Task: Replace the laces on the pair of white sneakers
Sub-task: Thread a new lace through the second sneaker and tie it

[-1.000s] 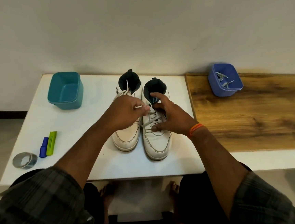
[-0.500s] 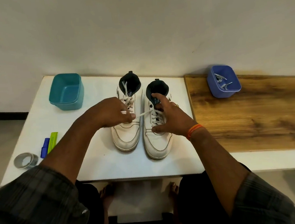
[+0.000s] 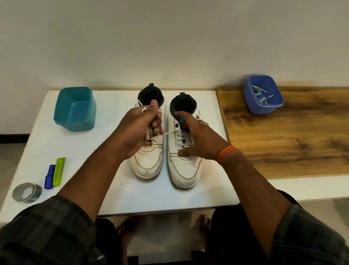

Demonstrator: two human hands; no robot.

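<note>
- your left hand [image 3: 139, 131] pinches the right sneaker [image 3: 182, 152]'s lace [image 3: 170, 132]; right hand [image 3: 199, 138], fingers spread, steadies it.
- unlacing looks barely begun; both sneakers remain.

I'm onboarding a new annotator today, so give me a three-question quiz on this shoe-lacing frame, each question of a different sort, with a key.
1. True or false: the left hand grips a white lace that runs across to the right sneaker.
2. Multiple choice: where do the loose grey laces lie? A) in the teal tub B) in the blue tub C) on the wooden board
3. Fill in: the right hand rests on the ___ sneaker.

Key
1. True
2. B, the blue tub on the wooden board; the teal tub shows no laces.
3. right
</note>
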